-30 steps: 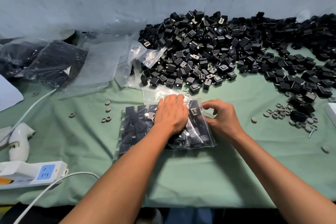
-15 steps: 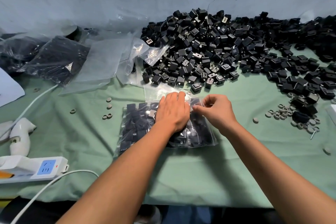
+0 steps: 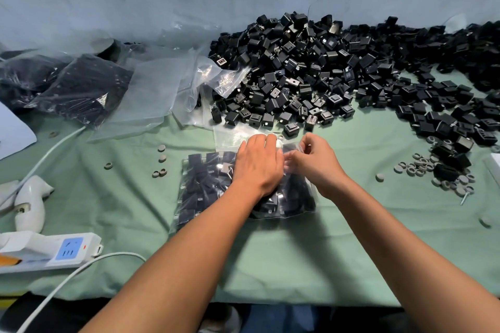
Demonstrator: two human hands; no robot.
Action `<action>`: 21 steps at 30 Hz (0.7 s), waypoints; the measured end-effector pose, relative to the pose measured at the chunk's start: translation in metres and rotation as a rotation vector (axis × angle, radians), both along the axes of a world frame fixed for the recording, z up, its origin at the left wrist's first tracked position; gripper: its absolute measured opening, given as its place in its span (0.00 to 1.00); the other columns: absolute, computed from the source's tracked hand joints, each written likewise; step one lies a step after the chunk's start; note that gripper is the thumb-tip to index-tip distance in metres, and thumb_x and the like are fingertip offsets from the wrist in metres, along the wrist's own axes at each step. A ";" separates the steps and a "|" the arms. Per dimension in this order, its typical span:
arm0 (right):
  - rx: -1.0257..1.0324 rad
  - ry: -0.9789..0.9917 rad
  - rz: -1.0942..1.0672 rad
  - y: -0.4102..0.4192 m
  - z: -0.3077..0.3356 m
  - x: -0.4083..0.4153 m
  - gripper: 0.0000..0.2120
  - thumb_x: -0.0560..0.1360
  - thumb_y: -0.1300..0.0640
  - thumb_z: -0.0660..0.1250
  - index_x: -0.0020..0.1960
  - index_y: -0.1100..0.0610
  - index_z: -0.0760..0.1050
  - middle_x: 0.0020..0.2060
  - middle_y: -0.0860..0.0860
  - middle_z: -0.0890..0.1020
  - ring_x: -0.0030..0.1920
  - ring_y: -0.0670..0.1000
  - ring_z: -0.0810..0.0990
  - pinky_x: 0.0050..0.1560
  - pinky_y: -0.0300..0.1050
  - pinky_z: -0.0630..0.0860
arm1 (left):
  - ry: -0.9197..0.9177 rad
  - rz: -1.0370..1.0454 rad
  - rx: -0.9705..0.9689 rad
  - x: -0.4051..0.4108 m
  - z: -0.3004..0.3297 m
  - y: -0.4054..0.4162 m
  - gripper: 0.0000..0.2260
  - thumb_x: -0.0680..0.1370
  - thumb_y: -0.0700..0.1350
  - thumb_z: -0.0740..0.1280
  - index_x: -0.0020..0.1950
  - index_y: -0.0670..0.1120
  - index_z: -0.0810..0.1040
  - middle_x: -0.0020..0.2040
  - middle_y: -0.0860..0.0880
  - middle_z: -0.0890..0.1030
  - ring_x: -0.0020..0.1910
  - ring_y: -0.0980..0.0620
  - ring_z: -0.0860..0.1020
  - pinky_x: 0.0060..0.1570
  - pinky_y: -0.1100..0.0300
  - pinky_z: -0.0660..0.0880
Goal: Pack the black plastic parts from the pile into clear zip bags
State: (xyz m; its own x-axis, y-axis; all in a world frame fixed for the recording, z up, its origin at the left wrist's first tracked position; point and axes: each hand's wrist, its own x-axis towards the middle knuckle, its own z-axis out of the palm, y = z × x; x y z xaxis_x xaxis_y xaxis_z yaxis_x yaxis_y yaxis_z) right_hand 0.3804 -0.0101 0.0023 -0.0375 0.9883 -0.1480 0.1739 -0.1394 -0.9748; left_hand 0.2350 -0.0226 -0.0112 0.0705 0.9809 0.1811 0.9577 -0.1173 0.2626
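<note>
Nearest the person, a white power strip [image 3: 51,251] and its cable [image 3: 67,281] lie on the green cloth [image 3: 270,259] at the left edge. Just beyond, in the middle, a filled bag [image 3: 205,189] of black parts lies flat. The left hand [image 3: 258,167] rests palm-down on it, fingers straight and together, pressing the contents flat. The right hand [image 3: 315,162] is beside it at the bag's far right corner, fingers curled in a pinch on the plastic edge there; the exact contact is blurred.

This looks like the sealing step: the bag is full and the zip strip along its far edge seems to be the thing being closed. The next move probably calls for running the pinch along that edge while the flat hand keeps the parts from bulging, then setting the bag aside.

Small grey rings [image 3: 159,162] dot the cloth to either side. Farther left are packed bags [image 3: 81,86] and empty bags [image 3: 157,94]; farthest, against the wall, the pile [image 3: 311,67] of black parts spreads rightward, well apart from the hands.
</note>
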 end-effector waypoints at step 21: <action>-0.126 0.136 0.065 0.000 0.010 0.019 0.10 0.80 0.70 0.66 0.45 0.60 0.68 0.31 0.59 0.83 0.30 0.51 0.84 0.27 0.45 0.80 | 0.061 0.030 -0.190 0.007 0.000 -0.011 0.28 0.85 0.56 0.45 0.82 0.44 0.56 0.83 0.43 0.56 0.83 0.45 0.50 0.80 0.41 0.47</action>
State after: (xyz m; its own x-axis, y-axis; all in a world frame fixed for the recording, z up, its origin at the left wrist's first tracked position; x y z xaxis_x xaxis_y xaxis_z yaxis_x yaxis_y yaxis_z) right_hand 0.3993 -0.0096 0.0127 -0.1288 0.9570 -0.2601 0.0547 -0.2550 -0.9654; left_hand 0.2423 -0.0333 -0.0112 0.0463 0.9989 -0.0115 0.9750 -0.0426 0.2183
